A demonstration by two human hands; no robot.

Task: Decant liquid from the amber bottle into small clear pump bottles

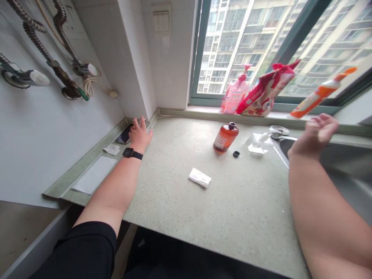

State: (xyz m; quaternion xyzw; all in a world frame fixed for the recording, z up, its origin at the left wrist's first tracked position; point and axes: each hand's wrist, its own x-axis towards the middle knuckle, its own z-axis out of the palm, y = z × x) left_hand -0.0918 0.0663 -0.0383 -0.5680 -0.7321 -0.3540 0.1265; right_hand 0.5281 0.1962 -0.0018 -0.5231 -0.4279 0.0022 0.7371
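Observation:
My left hand (140, 133) reaches into the far left corner of the counter, fingers spread. It is beside a dark phone (124, 134) and partly covers a clear object (148, 124) whose kind I cannot make out. Over the sink's left edge, my right hand (315, 133) is raised and a little blurred, its fingers loosely bent with nothing visible in them. An uncapped amber bottle (225, 138) of orange-red liquid stands on the counter, its black cap (236, 154) lying beside it. Right of the cap is a clear square container (258, 145).
A folded white tissue (200, 178) lies mid-counter. White paper (95, 175) and a crumpled tissue (111, 149) are at left. A pink pump bottle (235, 95), a red bag (266, 93) and an orange-white bottle (315, 97) line the windowsill. The steel sink (348, 174) is at right.

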